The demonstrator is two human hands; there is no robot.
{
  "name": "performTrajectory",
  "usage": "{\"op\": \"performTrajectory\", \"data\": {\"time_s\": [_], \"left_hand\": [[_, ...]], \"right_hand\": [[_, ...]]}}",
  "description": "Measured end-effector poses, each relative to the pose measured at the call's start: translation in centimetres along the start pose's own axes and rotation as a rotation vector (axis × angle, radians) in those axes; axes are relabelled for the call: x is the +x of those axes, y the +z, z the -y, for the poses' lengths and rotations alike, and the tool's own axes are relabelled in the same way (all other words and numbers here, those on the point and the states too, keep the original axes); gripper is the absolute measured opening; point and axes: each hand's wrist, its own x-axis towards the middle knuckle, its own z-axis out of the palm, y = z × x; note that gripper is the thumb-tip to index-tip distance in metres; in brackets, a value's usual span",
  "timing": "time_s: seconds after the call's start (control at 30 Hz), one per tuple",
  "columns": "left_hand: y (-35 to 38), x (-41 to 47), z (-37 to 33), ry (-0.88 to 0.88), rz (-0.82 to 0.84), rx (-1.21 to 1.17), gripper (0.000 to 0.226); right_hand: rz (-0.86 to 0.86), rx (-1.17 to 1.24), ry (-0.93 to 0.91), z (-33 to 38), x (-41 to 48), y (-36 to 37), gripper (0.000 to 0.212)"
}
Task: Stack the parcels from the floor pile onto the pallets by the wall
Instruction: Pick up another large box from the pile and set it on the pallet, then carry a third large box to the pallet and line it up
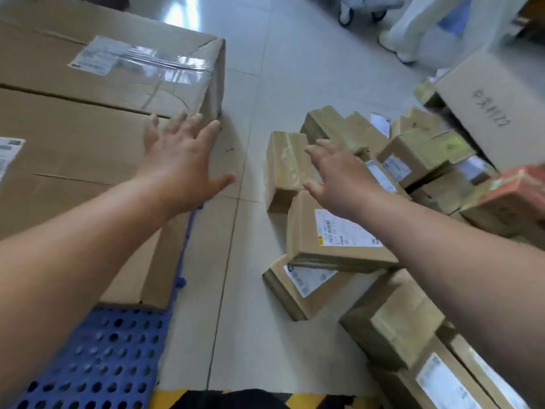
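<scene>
Two big cardboard parcels lie on the blue perforated pallet (97,358) at the left: a near one (73,172) and a far one (118,66). My left hand (180,160) hovers with spread fingers over the near parcel's right edge and holds nothing. On the floor at the right lies a pile of brown parcels. My right hand (339,178) reaches, fingers apart and empty, above a flat labelled parcel (330,237) and next to a small taped parcel (286,169).
More parcels fill the right side, among them a large box with printed characters (495,107) and an orange-red package (519,187). A strip of pale tiled floor (250,84) runs between pallet and pile. A person's legs in white (413,25) stand far back beside a wheeled cart.
</scene>
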Motion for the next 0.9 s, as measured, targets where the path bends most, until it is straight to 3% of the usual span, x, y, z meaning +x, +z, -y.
{"op": "performTrajectory", "data": {"time_s": [0.2, 0.4, 0.67, 0.9], "left_hand": [[-0.2, 4.1, -7.9, 0.247, -0.013, -0.096, 0.090], [-2.2, 6.5, -12.7, 0.383, -0.006, -0.125, 0.091], [-6.2, 7.8, -20.2, 0.496, -0.052, -0.202, 0.090], [-7.1, 7.6, -30.9, 0.514, 0.046, -0.268, 0.086]], "right_hand": [[-0.034, -0.025, 0.246, -7.9, -3.6, -2.0, 0.068], [-0.092, -0.046, 0.409, -12.4, -7.0, -5.0, 0.069], [-0.214, -0.017, 0.511, -17.6, -10.3, -8.3, 0.067], [-0.324, 0.070, 0.618, -28.2, -12.9, -9.1, 0.061]]}}
